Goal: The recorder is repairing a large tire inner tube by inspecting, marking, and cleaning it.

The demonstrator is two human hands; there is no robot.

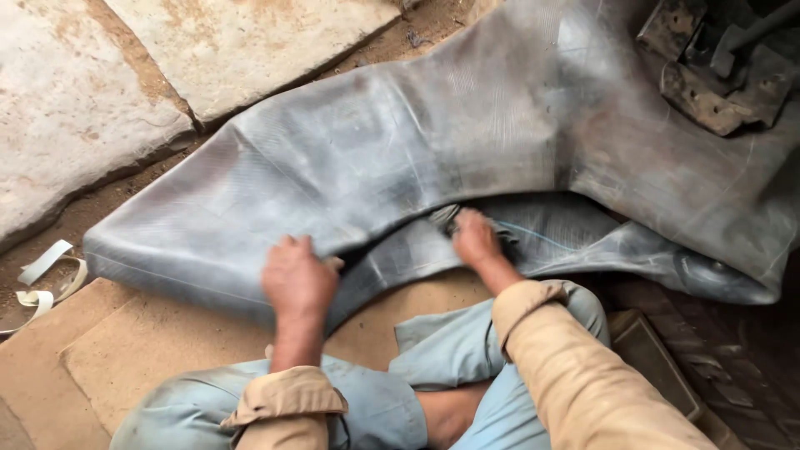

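— Rubber tube (433, 142), big and grey and all flat, is lying on the ground right in front of the person. What is way over on the left?

— Big pale stone slabs (75, 100) with brown dirt between them. Lower down, at the left edge, a curly white strip (42, 283) lies on the dirt. It sits close to the tube's left end, but I can't tell if they touch.

— And under the tube?

— A brown board (125, 350), flat on the ground. The near edge of the tube rests on it.

— Where is the left hand (298, 279)?

— It is on the front edge of the tube, left of the middle. The fingers are curled over the edge, so it is grabbing the rubber.

— And the right hand (477, 237)?

— A bit more to the right, where the tube folds over itself. It is pushed into that fold with the fingers closed around a bunch of rubber. So both hands are holding the tube.

— What is the person wearing?

— Tan sleeves (575, 367) and light blue trousers (392, 408). The person sits with bent knees just behind the tube.

— Anything on the right?

— Yes. Up in the top right corner, rusty metal pieces (708, 75) sit on top of the tube. Down at the right, by the knee, is a flat brown block (650, 354), near the tube's right end.
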